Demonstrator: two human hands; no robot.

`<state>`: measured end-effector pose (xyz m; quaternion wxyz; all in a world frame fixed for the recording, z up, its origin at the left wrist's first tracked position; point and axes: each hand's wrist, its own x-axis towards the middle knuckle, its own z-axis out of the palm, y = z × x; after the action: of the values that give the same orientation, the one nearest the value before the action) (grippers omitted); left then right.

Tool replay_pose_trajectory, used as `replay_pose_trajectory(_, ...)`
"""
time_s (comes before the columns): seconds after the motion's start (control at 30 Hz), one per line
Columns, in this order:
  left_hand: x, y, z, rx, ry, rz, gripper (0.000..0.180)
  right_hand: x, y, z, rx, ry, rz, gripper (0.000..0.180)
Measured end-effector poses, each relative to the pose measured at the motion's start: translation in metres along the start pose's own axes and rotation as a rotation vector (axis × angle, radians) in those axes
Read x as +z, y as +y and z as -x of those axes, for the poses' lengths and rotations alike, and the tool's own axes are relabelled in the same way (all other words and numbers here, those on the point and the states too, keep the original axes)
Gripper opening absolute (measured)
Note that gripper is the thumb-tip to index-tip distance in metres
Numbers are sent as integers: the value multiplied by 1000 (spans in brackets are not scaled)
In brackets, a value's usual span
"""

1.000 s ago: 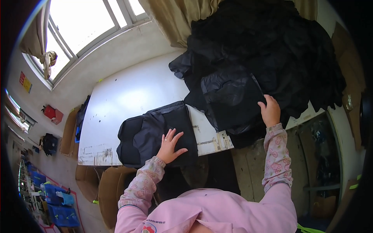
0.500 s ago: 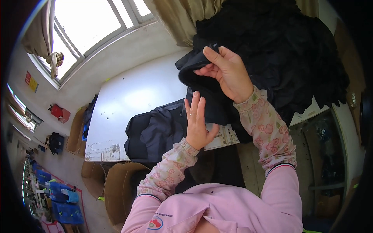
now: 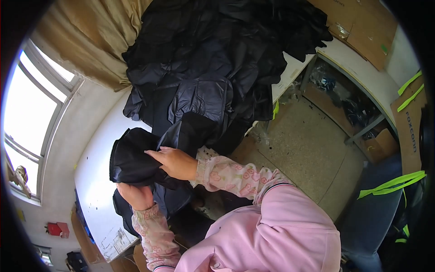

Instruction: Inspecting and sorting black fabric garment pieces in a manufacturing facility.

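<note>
A black fabric piece (image 3: 133,156) with a ridged edge on its left side is raised over the near part of the white table. My left hand (image 3: 136,196) grips it from below at its near edge, its fingers hidden under the cloth. Lying on top of the piece, my right hand (image 3: 177,164) has its fingers stretched out to the left. More dark cloth (image 3: 170,199) lies beneath, close to my body. Just beyond my right hand, a dark fold (image 3: 192,129) joins the large heap of black garments or fabric pieces (image 3: 217,54).
The white table (image 3: 93,181) runs along the wall beneath a window and a tan curtain (image 3: 90,36). On the right are a metal-framed shelf (image 3: 358,133), cardboard (image 3: 410,131), and yellow-green strips (image 3: 392,184). Scraps litter the floor (image 3: 312,154).
The view has swung to the right, toward the heap. My left hand, spread open before, now holds the fabric from below. My right hand has let go of its pinch and lies flat on the piece.
</note>
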<state>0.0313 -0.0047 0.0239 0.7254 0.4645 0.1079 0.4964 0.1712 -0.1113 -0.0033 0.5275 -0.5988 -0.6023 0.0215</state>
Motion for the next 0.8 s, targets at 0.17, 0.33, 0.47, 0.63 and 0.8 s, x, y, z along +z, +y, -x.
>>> replay_pose_trajectory(0.17, -23, -2, -6, -38, -39, -62, 39, -24, 0, 6, -105, -104, -82, 47)
replay_pose_trajectory(0.33, -16, 6, 0, 22, -24, -621, 39, -36, -1, 1, -176, -162, -186, 41)
replay_pose_trajectory(0.47, -5, 10, -4, -194, -34, -83, 32, -61, -9, -15, -167, -352, -185, 28)
replay_pose_trajectory(0.63, -73, -8, 6, -524, -351, -215, 39, -118, -41, -53, -99, 146, -194, 8)
replay_pose_trajectory(0.8, 17, 17, 32, -614, -1063, -497, 58, -104, -24, -77, -350, 150, 38, 14)
